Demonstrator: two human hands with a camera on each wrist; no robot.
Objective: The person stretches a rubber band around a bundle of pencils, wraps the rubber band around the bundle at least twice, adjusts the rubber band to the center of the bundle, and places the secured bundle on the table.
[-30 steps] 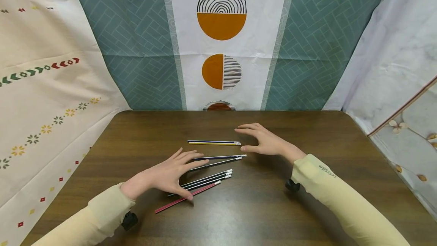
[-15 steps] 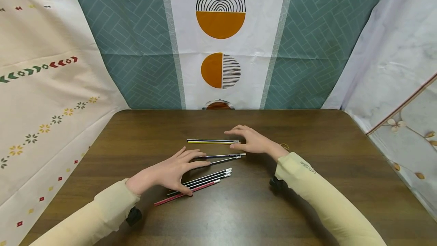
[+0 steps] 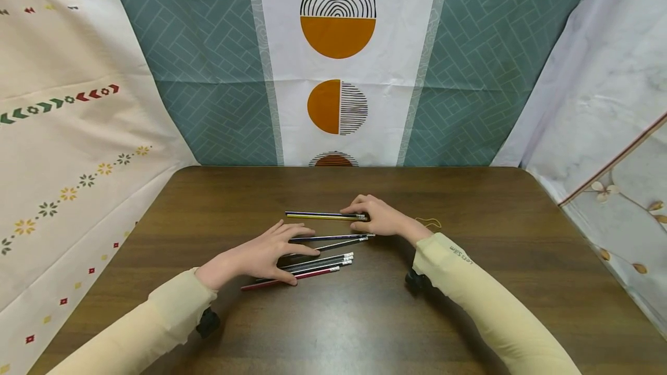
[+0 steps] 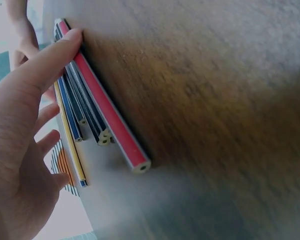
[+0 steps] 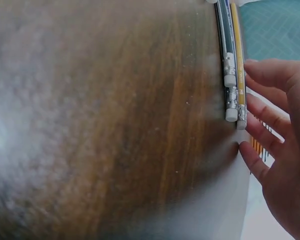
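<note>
At the table (image 3: 365, 334), touching red pencil (image 4: 111, 118) with splayed left grip (image 3: 263, 254); near yellow pencil (image 5: 239, 55) with relaxed right grip (image 3: 377, 217).

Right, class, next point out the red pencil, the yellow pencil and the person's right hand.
Red pencil (image 4: 113, 115), left wrist view: middle of its barrel.
Yellow pencil (image 5: 238, 57), right wrist view: painted barrel.
Right hand (image 3: 383, 217), head view: back of the hand.
</note>
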